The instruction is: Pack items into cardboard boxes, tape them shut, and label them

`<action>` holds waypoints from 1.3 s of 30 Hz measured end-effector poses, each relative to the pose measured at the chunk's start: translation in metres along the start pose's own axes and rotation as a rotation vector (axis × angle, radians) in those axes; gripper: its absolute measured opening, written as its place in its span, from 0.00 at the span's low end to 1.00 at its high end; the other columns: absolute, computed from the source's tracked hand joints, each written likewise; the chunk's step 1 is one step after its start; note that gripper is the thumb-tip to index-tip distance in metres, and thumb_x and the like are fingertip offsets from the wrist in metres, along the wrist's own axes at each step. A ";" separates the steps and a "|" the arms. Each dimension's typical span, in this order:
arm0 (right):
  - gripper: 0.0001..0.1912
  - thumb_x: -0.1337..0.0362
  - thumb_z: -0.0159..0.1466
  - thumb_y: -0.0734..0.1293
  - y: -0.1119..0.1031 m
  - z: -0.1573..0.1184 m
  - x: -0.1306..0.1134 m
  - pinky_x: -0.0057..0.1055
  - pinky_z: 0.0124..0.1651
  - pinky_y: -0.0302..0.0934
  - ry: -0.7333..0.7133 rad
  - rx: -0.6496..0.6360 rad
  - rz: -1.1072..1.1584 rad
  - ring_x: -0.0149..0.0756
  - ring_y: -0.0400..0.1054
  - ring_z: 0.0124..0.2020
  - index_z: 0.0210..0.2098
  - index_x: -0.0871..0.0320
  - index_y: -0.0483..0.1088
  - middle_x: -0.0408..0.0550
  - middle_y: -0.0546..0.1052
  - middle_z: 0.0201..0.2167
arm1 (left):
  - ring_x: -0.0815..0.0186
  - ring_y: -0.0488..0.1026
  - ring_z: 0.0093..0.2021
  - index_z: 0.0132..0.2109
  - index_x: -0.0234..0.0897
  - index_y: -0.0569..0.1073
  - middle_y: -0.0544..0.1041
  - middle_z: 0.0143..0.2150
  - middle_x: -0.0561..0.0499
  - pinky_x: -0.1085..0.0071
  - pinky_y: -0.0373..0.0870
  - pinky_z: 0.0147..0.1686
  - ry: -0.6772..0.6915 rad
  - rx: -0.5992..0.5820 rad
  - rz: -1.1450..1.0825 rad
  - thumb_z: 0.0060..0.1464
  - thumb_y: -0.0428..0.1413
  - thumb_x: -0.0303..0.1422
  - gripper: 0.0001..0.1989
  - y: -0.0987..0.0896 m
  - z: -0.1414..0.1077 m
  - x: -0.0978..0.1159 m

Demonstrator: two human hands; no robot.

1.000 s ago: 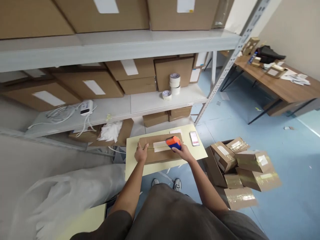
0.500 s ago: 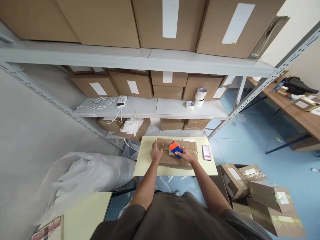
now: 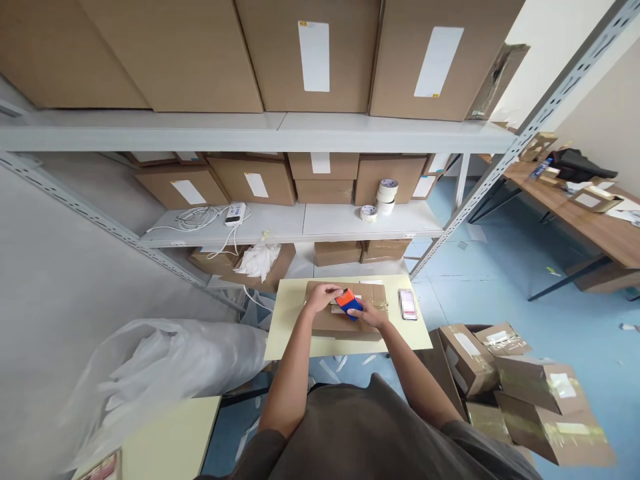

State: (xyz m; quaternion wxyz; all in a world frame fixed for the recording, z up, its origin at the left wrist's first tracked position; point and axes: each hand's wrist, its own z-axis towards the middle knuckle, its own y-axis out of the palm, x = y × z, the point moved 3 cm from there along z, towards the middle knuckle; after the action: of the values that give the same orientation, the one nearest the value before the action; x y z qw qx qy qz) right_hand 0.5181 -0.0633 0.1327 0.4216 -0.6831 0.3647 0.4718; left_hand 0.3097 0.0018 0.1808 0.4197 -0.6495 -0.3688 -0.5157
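Observation:
A closed cardboard box (image 3: 325, 327) with tape over its top lies on the small pale-yellow table (image 3: 290, 320). Above it, my right hand (image 3: 369, 313) grips the blue end of a flat orange-and-blue object (image 3: 347, 303); its exact kind is unclear. My left hand (image 3: 325, 297) is at the object's orange end, over the box's upper left part. Its fingers are bent together, and whatever lies between them is too small to make out. A phone (image 3: 408, 304) with a lit screen rests on the table, right of the box.
Ahead stands a metal shelf rack (image 3: 200, 139) with cardboard boxes, rolls of tape (image 3: 386, 192) and a white power strip (image 3: 236, 213). A large plastic bag (image 3: 200, 353) bulges at left. Several taped boxes (image 3: 530, 393) are piled at lower right, with a wooden desk (image 3: 565, 207) beyond.
My left hand has moved right, from the box's left end to the orange end of the object. My right hand still holds the object. The camera view has shifted slightly.

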 end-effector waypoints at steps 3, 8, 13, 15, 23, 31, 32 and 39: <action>0.30 0.38 0.60 0.72 0.000 -0.002 0.003 0.42 0.52 0.67 -0.015 -0.006 0.008 0.48 0.74 0.45 0.49 0.56 0.76 0.49 0.81 0.42 | 0.54 0.82 0.43 0.38 0.35 0.85 0.86 0.40 0.43 0.61 0.77 0.48 -0.018 -0.051 0.014 0.47 0.69 0.46 0.18 0.001 0.007 0.001; 0.32 0.40 0.59 0.74 -0.001 -0.004 0.004 0.46 0.58 0.65 -0.043 -0.030 0.072 0.50 0.74 0.49 0.53 0.55 0.76 0.49 0.82 0.46 | 0.57 0.81 0.39 0.34 0.34 0.84 0.85 0.36 0.43 0.62 0.76 0.46 -0.043 -0.036 -0.024 0.46 0.69 0.50 0.21 0.003 0.008 -0.002; 0.33 0.39 0.60 0.73 0.000 -0.004 0.004 0.46 0.59 0.66 -0.079 -0.078 0.119 0.50 0.75 0.49 0.56 0.54 0.76 0.48 0.82 0.47 | 0.56 0.81 0.42 0.40 0.32 0.84 0.85 0.41 0.40 0.62 0.76 0.47 -0.133 -0.037 -0.132 0.49 0.65 0.59 0.31 0.002 -0.003 -0.002; 0.35 0.39 0.59 0.74 0.000 -0.003 0.005 0.47 0.61 0.65 -0.083 -0.070 0.129 0.51 0.75 0.52 0.57 0.54 0.75 0.49 0.82 0.50 | 0.56 0.81 0.43 0.41 0.31 0.84 0.85 0.43 0.38 0.62 0.77 0.47 -0.187 -0.020 -0.180 0.54 0.59 0.63 0.35 0.000 -0.007 0.000; 0.35 0.40 0.60 0.73 -0.004 0.006 0.002 0.46 0.58 0.66 -0.074 -0.008 0.054 0.52 0.75 0.51 0.57 0.56 0.74 0.52 0.82 0.51 | 0.57 0.81 0.41 0.40 0.31 0.85 0.86 0.41 0.39 0.63 0.75 0.46 -0.148 -0.011 -0.125 0.41 0.72 0.54 0.30 -0.006 0.002 0.004; 0.28 0.36 0.62 0.69 -0.007 0.012 -0.016 0.32 0.38 0.61 -0.083 0.194 -0.245 0.43 0.73 0.34 0.40 0.57 0.76 0.49 0.80 0.33 | 0.58 0.79 0.38 0.38 0.33 0.85 0.85 0.36 0.43 0.64 0.75 0.43 -0.050 0.230 0.024 0.51 0.64 0.52 0.24 -0.017 0.002 -0.009; 0.28 0.36 0.63 0.69 -0.007 0.012 -0.018 0.31 0.36 0.59 -0.083 0.209 -0.288 0.42 0.73 0.32 0.38 0.56 0.76 0.49 0.80 0.31 | 0.58 0.80 0.39 0.37 0.34 0.85 0.85 0.36 0.44 0.65 0.75 0.43 -0.036 0.260 0.055 0.53 0.62 0.51 0.22 -0.018 0.001 -0.011; 0.28 0.34 0.60 0.71 -0.024 0.016 -0.027 0.29 0.32 0.52 -0.053 0.166 -0.468 0.40 0.70 0.29 0.30 0.54 0.74 0.47 0.78 0.27 | 0.59 0.79 0.36 0.37 0.35 0.83 0.83 0.33 0.46 0.66 0.74 0.40 -0.106 0.426 0.148 0.55 0.59 0.48 0.20 -0.028 -0.017 -0.034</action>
State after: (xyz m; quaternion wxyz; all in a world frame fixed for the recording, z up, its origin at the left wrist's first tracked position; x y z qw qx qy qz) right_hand 0.5264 -0.0367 0.1603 0.5835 -0.6993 0.2232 0.3474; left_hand 0.2717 -0.0047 0.1542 0.5639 -0.5978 -0.4421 -0.3593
